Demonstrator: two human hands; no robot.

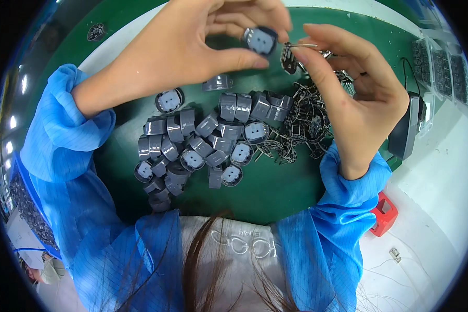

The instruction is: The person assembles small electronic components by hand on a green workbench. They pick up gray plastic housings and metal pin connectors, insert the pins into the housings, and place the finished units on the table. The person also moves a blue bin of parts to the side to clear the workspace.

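My left hand (192,44) holds a small grey plastic housing (260,40) between thumb and fingertips, raised above the green mat (275,192). Right beside it, my right hand (356,88) pinches a small dark metal contact piece (289,57) with thin pins, close to the housing's right side. Below the hands lies a heap of several grey housings (203,143) in the middle of the mat. A tangle of dark metal contact pieces (304,122) lies to the heap's right, partly hidden by my right hand.
A black device (404,130) stands at the mat's right edge. Clear trays with dark parts (442,67) sit at the far right. A red object (384,213) rests on the white table near my right elbow. One round part (96,32) lies at the upper left.
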